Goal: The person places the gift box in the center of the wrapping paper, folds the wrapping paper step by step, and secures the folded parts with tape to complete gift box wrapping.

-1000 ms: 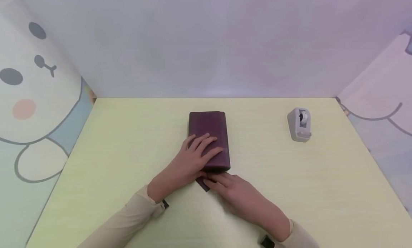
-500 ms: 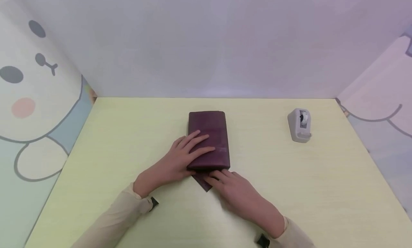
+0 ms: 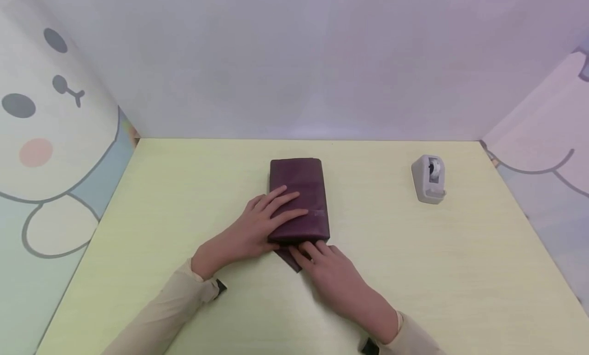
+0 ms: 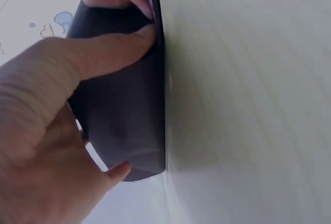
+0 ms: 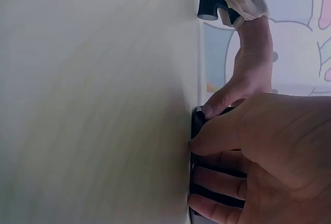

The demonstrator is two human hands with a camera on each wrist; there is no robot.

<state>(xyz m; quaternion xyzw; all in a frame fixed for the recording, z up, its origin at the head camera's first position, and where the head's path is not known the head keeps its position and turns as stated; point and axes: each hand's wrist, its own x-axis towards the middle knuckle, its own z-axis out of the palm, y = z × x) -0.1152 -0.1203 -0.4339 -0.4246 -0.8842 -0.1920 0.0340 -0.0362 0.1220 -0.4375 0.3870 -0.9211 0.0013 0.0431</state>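
A box wrapped in dark purple paper (image 3: 299, 178) lies flat on the table, a strip of clear tape (image 3: 317, 213) showing on its top. My left hand (image 3: 246, 229) rests on it with fingers spread and fairly straight over the top. In the left wrist view, the left thumb (image 4: 111, 53) presses the paper at the box's near end. A pointed flap of wrapping paper (image 3: 288, 260) sticks out from that end toward me. My right hand (image 3: 338, 281) has bent fingers at the flap, pinching it low at the table; those fingertips are partly hidden under the box's edge.
A grey tape dispenser (image 3: 429, 180) with a roll in it stands at the back right of the pale yellow table (image 3: 377, 191). A plain wall (image 3: 294, 63) rises behind the table, and cartoon-printed panels (image 3: 60, 155) flank it.
My left hand has slid left and a little toward me across the box, baring the tape and part of the near end. My right fingers have shifted slightly at the flap. The box stays in place.
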